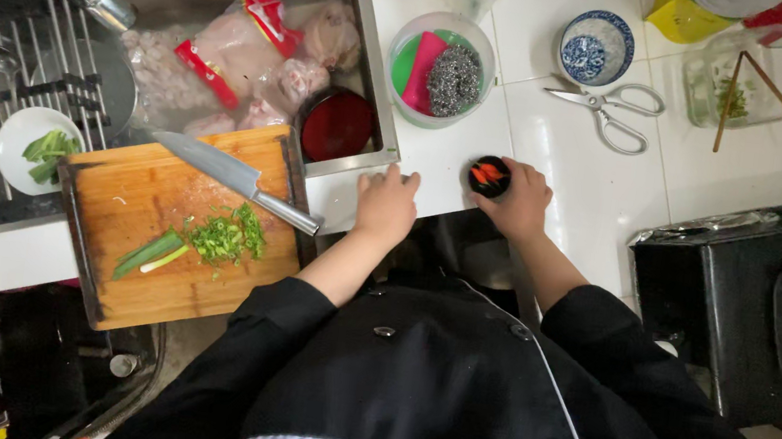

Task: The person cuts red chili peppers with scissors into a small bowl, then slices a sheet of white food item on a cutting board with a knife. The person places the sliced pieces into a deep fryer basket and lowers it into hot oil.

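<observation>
White tiled worktop (556, 150) runs beside a steel sink (369, 70), seen from above over a black jacket. The left hand (386, 206) lies palm down on the worktop's front edge, fingers loosely curled and holding nothing, forearm bare below a pushed-up sleeve. The right hand (518, 200) rests just beside it, its fingers closed around a small black dish of red chilli pieces (489, 176) that sits on the worktop near the edge. Left of the hands, a wooden chopping board (161, 252) bridges the sink, carrying chopped green onion (224, 236) and a kitchen knife (229, 177). In the sink lie clear bags of raw poultry with red labels (254, 47) and a red bowl (338, 125). Behind the hands stand a clear tub holding a steel scourer (442, 73), scissors (609, 112) and a blue-and-white bowl (595, 47).
</observation>
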